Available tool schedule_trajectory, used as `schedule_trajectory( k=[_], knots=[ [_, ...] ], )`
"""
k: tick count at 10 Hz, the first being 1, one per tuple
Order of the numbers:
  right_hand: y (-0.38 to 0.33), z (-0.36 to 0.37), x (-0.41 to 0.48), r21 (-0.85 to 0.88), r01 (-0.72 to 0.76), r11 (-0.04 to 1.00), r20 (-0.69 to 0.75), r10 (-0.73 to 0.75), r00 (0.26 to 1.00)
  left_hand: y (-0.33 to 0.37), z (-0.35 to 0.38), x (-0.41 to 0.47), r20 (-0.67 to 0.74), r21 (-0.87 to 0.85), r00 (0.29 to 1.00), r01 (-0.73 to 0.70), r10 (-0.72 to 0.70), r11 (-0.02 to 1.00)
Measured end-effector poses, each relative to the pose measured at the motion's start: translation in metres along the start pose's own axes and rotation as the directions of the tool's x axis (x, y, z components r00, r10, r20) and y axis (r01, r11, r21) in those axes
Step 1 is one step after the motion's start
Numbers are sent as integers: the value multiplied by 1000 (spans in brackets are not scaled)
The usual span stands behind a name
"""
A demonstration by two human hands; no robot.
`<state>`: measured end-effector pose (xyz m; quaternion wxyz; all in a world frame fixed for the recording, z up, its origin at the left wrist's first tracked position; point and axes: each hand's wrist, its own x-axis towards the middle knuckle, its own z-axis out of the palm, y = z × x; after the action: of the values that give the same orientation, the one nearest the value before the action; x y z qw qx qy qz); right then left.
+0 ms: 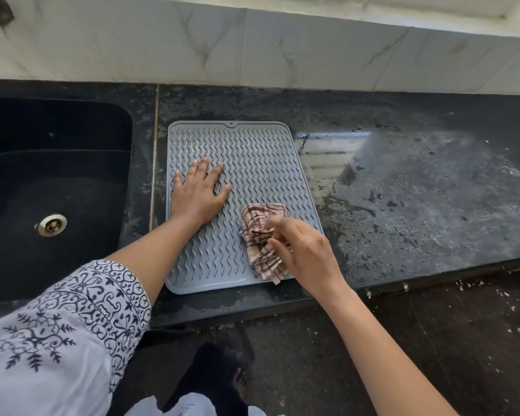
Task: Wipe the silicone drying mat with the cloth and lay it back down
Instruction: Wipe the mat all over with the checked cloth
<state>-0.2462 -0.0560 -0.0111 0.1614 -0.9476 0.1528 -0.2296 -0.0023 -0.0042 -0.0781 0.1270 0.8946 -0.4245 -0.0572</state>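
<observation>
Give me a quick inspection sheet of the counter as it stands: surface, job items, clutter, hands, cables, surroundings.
Surface: dark stone counter, streaked and patchy, with window glare.
Job's things: grey silicone mat lies flat beside the sink; checked cloth bunched on its near right part.
Clutter: pale specks on the floor at right.
Grippers: left hand pressed flat on the mat, fingers straight; right hand grips the cloth.
Cables: nothing seen.
Surroundings: black sink with metal drain at left; marbled wall tiles behind.
</observation>
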Motion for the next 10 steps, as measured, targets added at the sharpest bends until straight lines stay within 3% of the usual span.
schedule_trajectory(
  k=[1,2,3,4,6,7,8,10],
  knots=[
    [7,8,-1,-211,-35,977,79,53,995,0,0,0,0,5,1000,0,0,1000],
    [3,26,10,-299,-37,954,135,81,987,0,1,0,-1,7,1000,2,-2,1000],
    [-4,32,13,-350,61,935,98,-28,995,0,1,1,-3,9,1000,3,-3,1000],
    [4,15,-2,-269,157,950,53,-148,988,-1,1,1,-3,5,1000,3,-3,1000],
    [29,-10,-32,-275,244,930,-63,-271,961,-1,2,1,2,1,1000,3,-3,1000],
    [29,0,-34,-261,333,906,25,-338,941,-1,1,1,7,7,1000,7,-7,1000],
    [30,15,-35,-254,319,913,230,-263,937,0,1,1,4,8,1000,3,-3,1000],
    [39,14,-1,-218,266,939,532,-114,839,0,1,1,3,13,1000,-1,1,1000]
  ],
)
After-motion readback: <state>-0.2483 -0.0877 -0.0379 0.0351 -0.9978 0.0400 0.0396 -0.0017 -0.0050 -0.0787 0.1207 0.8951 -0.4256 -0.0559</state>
